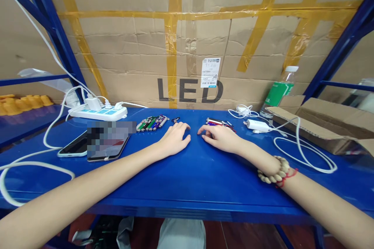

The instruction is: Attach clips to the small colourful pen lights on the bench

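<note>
My left hand (175,139) rests palm down on the blue table (181,186), its fingers stretched forward and holding nothing. Just left of it lies a row of several small metallic cylinders (152,123) in red, green, blue and silver, like keychain torches. A little dark metal piece (175,120) lies beyond my left fingertips. Across a gap, my right hand (220,138) lies on the table with fingers loosely bent and apart, nothing visible in them. Behind it is a second group of similar slim cylinders (217,122), partly hidden by the hand. A bead bracelet (274,171) circles my right wrist.
Two phones (109,148) lie at left, near a white power strip (99,113) with plugs and cables. At right are a white charger (258,125), a looped cable (309,165), a green-labelled bottle (279,91) and an open cardboard box (321,124). A large taped carton (131,58) stands behind.
</note>
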